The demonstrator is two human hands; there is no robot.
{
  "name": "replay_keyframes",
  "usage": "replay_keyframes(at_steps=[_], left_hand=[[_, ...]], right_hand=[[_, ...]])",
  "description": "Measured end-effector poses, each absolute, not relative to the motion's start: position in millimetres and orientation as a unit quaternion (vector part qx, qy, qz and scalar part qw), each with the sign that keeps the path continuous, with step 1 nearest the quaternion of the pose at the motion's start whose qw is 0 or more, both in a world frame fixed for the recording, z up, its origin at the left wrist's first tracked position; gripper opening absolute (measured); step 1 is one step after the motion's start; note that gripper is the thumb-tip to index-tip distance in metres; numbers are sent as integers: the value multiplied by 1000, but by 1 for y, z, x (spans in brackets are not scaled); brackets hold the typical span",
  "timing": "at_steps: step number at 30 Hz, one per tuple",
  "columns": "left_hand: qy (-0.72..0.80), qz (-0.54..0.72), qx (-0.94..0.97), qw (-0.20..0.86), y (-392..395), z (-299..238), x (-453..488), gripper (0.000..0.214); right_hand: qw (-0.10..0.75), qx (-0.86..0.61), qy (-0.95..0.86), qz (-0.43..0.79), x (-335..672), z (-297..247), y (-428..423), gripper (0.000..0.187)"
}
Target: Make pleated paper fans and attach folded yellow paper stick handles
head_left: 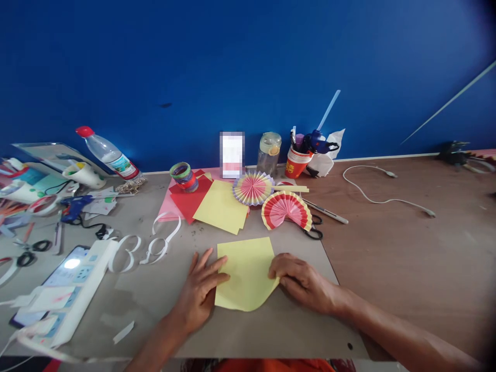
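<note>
A yellow sheet of paper [246,274] lies on the grey tabletop between my hands, its lower right corner lifted. My left hand [203,284] rests with spread fingers on the sheet's left edge. At the right edge, my right hand [304,281] pinches the paper between thumb and fingers. Beyond the sheet lie a round pleated paper fan [252,188] in pink, yellow and purple, and a half-round pleated fan [287,212] in red, pink and yellow. More yellow paper [222,206] and red paper [189,199] are stacked to the left of the fans.
A white power strip [81,294], a tilted bottle [110,155] and a blue glue gun [75,206] occupy the left. Along the blue wall stand a jar [269,152] and a red paper cup [296,163] of tools. A white cable [372,199] lies right; scissors [315,227] lie partly under the half-round fan.
</note>
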State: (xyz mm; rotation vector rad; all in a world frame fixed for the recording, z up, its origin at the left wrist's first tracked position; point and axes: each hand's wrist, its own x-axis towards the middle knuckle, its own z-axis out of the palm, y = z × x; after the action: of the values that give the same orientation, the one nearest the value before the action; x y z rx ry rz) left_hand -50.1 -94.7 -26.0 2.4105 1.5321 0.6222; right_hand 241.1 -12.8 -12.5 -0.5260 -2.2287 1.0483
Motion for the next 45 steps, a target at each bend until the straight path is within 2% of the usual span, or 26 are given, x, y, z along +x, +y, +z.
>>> replay_keyframes(at_steps=[10, 14, 18, 23, 30, 35, 39, 45], left_hand=[[536, 246, 802, 93, -94, -26, -41, 39], [544, 264, 791, 93, -94, -31, -42, 25], [555, 270, 782, 89, -93, -32, -40, 15], [555, 277, 780, 89, -93, -28, -39, 15], [561, 281, 773, 90, -92, -27, -39, 13], [625, 286, 719, 100, -87, -25, -32, 17], [646, 293, 698, 95, -82, -22, -27, 25], [659, 281, 693, 83, -71, -19, -24, 27]], right_hand=[[309, -348, -802, 375, 241, -25, -19, 18], [282, -269, -824, 411, 245, -9, -13, 17], [250, -173, -838, 454, 251, 1, -8, 35], [312, -260, -818, 408, 243, -7, -10, 10], [313, -349, -817, 336, 233, -22, -13, 19], [330, -415, -808, 256, 231, -27, -15, 13], [317, -438, -802, 253, 226, -25, -13, 12], [285, -465, -800, 250, 223, -25, -10, 15]])
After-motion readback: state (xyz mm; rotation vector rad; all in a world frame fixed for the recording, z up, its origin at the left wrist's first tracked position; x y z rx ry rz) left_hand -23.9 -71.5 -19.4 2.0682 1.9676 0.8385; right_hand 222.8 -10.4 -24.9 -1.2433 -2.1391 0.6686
